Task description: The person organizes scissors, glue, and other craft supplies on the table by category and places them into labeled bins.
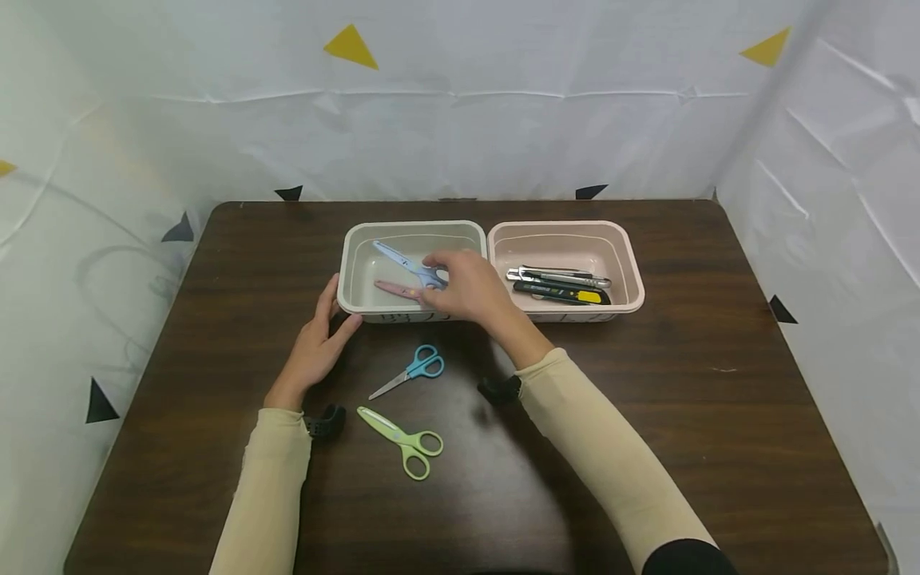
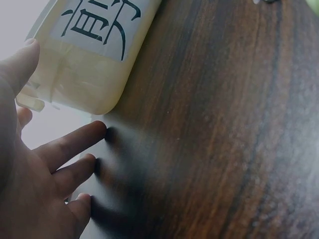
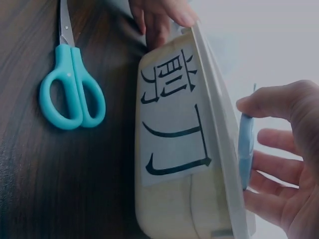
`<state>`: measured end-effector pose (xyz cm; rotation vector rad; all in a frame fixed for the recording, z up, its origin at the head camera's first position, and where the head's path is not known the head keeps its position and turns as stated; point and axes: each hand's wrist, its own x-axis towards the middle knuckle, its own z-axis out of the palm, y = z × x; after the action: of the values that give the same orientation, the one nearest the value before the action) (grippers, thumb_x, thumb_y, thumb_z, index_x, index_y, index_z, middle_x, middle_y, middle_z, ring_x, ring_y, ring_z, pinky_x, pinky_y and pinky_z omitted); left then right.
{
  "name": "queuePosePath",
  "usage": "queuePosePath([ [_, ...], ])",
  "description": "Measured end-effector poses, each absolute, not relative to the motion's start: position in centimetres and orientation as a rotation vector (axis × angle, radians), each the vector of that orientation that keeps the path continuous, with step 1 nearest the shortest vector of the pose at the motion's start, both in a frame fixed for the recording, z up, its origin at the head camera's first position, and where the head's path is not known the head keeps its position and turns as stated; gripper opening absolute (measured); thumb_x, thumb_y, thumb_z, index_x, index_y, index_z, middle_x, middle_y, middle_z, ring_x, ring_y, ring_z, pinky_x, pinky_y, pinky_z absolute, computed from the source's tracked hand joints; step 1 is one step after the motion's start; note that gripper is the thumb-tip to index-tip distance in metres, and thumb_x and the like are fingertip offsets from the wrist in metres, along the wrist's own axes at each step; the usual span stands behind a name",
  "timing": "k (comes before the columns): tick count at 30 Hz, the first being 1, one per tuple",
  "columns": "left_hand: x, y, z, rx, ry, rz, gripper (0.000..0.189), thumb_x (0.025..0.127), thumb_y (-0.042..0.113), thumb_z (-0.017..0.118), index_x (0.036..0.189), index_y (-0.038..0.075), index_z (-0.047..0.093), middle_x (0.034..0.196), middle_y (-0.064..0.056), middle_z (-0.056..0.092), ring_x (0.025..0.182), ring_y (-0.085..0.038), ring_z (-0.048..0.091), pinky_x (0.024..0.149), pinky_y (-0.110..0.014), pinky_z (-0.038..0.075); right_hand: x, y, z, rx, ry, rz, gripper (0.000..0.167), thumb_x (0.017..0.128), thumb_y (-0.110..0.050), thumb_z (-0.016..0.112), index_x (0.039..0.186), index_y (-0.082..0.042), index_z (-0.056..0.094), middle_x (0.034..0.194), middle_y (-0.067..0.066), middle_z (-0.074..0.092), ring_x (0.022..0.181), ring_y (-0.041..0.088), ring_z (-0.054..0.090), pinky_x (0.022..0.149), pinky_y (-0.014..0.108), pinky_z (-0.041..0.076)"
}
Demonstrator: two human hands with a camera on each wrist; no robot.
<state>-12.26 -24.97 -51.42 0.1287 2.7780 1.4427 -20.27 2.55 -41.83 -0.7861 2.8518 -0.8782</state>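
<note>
In the head view, my right hand (image 1: 470,283) reaches over the grey-white bin (image 1: 431,233) and pinches the handle of light-blue scissors (image 1: 394,255), whose blade end points to the far left. The right wrist view shows the blue handle (image 3: 245,149) upright between thumb and fingers, beside the bin's rim. Pink scissors (image 1: 395,288) lie in the same bin, their handles hidden behind the right hand. My left hand (image 1: 312,351) is at the bin's near left corner, thumb at the rim and fingers spread loosely along the side, as the left wrist view (image 2: 50,184) shows.
Turquoise scissors (image 1: 417,368) and green scissors (image 1: 401,435) lie on the dark wooden table (image 1: 719,415) in front of the bin. A pink bin (image 1: 557,231) stands right beside it, holding a black-and-yellow cutter (image 1: 561,292) and a silver cutter (image 1: 568,276). White sheets surround the table.
</note>
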Motion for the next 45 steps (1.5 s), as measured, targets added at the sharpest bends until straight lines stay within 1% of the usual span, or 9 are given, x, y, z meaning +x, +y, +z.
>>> queuePosePath([
  [3, -12.3, -24.9, -51.5, 0.133, 2.773, 1.445, 0.077, 0.099, 0.044, 0.056, 0.158, 0.039, 0.007, 0.153, -0.01, 0.04, 0.14, -0.038, 0.033, 0.104, -0.069, 0.023, -20.4, 2.3, -42.0, -0.733, 2.845, -0.847, 0.045, 0.081, -0.038, 0.077, 0.117, -0.012, 0.072, 0.105, 0.003, 0.07, 0.084, 0.017, 0.058, 0.074, 0.033, 0.047],
  [8, -12.3, -24.9, -51.5, 0.122, 2.768, 1.445, 0.077, 0.099, 0.043, 0.056, 0.157, 0.041, 0.006, 0.153, -0.012, 0.038, 0.141, -0.038, 0.032, 0.104, -0.069, 0.023, -20.5, 1.8, -42.1, -0.667, 2.849, -0.808, 0.046, 0.08, -0.051, 0.076, 0.106, -0.013, 0.076, 0.092, -0.002, 0.068, 0.078, 0.015, 0.056, 0.07, 0.03, 0.046],
  [13, -12.2, -24.9, -51.2, 0.115, 2.772, 1.433, 0.077, 0.099, 0.044, 0.056, 0.158, 0.039, 0.006, 0.154, -0.012, 0.037, 0.141, -0.039, 0.032, 0.104, -0.069, 0.023, -20.9, 1.5, -42.3, -0.641, 2.836, -0.768, 0.048, 0.078, -0.053, 0.077, 0.104, -0.013, 0.077, 0.093, -0.001, 0.069, 0.079, 0.015, 0.057, 0.071, 0.03, 0.047],
  [21, -12.3, -24.9, -51.2, 0.121, 2.773, 1.432, 0.077, 0.099, 0.044, 0.055, 0.158, 0.038, 0.006, 0.153, -0.012, 0.038, 0.14, -0.04, 0.032, 0.104, -0.069, 0.024, -21.8, 1.2, -43.0, -0.62, 2.807, -0.701, 0.045, 0.078, -0.047, 0.079, 0.104, -0.01, 0.077, 0.094, 0.001, 0.069, 0.079, 0.016, 0.058, 0.071, 0.032, 0.048],
  [24, -12.3, -24.9, -51.2, 0.116, 2.772, 1.436, 0.077, 0.099, 0.044, 0.056, 0.158, 0.039, 0.006, 0.153, -0.013, 0.038, 0.14, -0.039, 0.032, 0.103, -0.069, 0.023, -22.1, 1.1, -43.2, -0.627, 2.798, -0.678, 0.039, 0.079, -0.045, 0.079, 0.099, -0.011, 0.078, 0.09, 0.0, 0.069, 0.077, 0.016, 0.057, 0.068, 0.032, 0.047],
  [29, -12.3, -25.0, -51.3, 0.118, 2.776, 1.44, 0.076, 0.099, 0.044, 0.056, 0.157, 0.042, 0.006, 0.153, -0.012, 0.038, 0.14, -0.039, 0.033, 0.103, -0.069, 0.024, -22.3, 1.0, -43.3, -0.625, 2.79, -0.643, 0.032, 0.079, -0.044, 0.079, 0.083, -0.013, 0.077, 0.078, -0.002, 0.067, 0.07, 0.017, 0.057, 0.061, 0.031, 0.045],
  [33, -12.3, -25.0, -51.4, 0.123, 2.78, 1.432, 0.076, 0.099, 0.044, 0.055, 0.156, 0.044, 0.005, 0.153, -0.011, 0.039, 0.14, -0.04, 0.033, 0.103, -0.069, 0.024, -22.3, 0.9, -43.3, -0.617, 2.784, -0.612, 0.028, 0.078, -0.041, 0.081, 0.076, -0.014, 0.076, 0.074, -0.002, 0.066, 0.069, 0.017, 0.057, 0.06, 0.031, 0.045],
  [38, -12.3, -25.0, -51.4, 0.128, 2.782, 1.43, 0.075, 0.099, 0.044, 0.055, 0.155, 0.047, 0.005, 0.153, -0.012, 0.039, 0.139, -0.04, 0.034, 0.104, -0.069, 0.024, -22.5, 0.7, -43.5, -0.611, 2.786, -0.56, 0.027, 0.077, -0.04, 0.082, 0.074, -0.014, 0.076, 0.073, -0.002, 0.066, 0.07, 0.018, 0.057, 0.063, 0.031, 0.047],
  [45, -12.3, -24.9, -51.4, 0.127, 2.78, 1.431, 0.076, 0.099, 0.044, 0.055, 0.157, 0.043, 0.006, 0.153, -0.012, 0.039, 0.14, -0.039, 0.033, 0.104, -0.069, 0.023, -22.7, 0.6, -43.7, -0.598, 2.765, -0.511, 0.025, 0.079, -0.038, 0.082, 0.075, -0.014, 0.077, 0.072, -0.002, 0.068, 0.07, 0.019, 0.059, 0.065, 0.031, 0.047],
])
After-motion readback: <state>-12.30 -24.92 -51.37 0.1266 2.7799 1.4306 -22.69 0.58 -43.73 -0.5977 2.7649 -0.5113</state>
